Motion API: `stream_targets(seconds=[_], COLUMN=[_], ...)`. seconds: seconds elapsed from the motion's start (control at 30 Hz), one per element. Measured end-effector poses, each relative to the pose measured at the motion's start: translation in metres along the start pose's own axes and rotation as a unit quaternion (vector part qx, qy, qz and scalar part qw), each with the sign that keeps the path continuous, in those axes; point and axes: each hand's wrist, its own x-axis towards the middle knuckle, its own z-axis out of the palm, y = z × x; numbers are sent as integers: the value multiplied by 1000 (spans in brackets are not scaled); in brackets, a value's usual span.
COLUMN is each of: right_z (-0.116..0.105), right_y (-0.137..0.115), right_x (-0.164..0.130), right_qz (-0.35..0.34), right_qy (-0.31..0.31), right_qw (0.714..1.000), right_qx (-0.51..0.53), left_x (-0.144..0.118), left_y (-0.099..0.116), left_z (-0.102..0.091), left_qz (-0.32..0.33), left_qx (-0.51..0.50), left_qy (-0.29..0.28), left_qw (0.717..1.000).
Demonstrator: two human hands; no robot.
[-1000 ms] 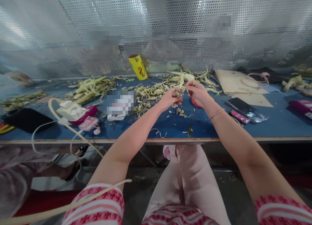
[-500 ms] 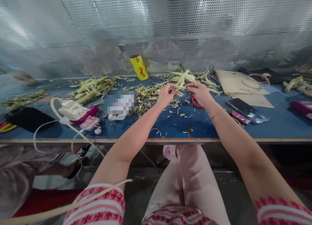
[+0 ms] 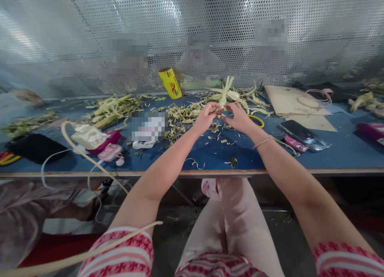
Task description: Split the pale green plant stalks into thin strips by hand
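Note:
My left hand (image 3: 208,115) is closed, its fingertips pinching the base of a pale green plant stalk (image 3: 227,91) that stands up and fans into strips at the top. My right hand (image 3: 239,116) meets it from the other side, fingers bent against the same stalk; its grip is partly hidden. Beneath the hands lie small trimmed scraps (image 3: 213,139). A heap of cut pieces (image 3: 181,114) is beside my left hand. A yellow loop (image 3: 258,120), like a scissors handle, shows behind my right hand.
A yellow tube (image 3: 170,83) leans near the perforated metal panel (image 3: 210,13). More stalks (image 3: 112,109) lie left. A phone (image 3: 300,133) and brown paper (image 3: 295,101) lie right. A cased pink gadget (image 3: 93,139), cables and a black pouch (image 3: 39,147) are on the left.
My hands have come closer together, and the stalk now stands up between them. My right hand moved left; the red loop below it is now covered and a yellow loop shows.

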Motion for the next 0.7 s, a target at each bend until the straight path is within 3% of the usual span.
stream_targets(seconds=[0.1, 0.23, 0.47, 0.7], right_z=[5, 7, 6, 16], right_y=[-1, -2, -5, 3], right_x=[1, 4, 5, 8], right_qz=[-24, -21, -19, -29], right_qy=[-8, -15, -26, -44], right_qw=[999, 1000, 999, 997], right_qx=[38, 12, -13, -62], left_x=[-2, -1, 0, -2], left_y=[0, -3, -3, -3], left_z=[5, 8, 6, 4], left_qz=[-15, -17, -39, 19], left_qx=[-6, -7, 61, 144], left_qy=[-15, -23, 7, 21], left_qw=[1000, 1000, 997, 989])
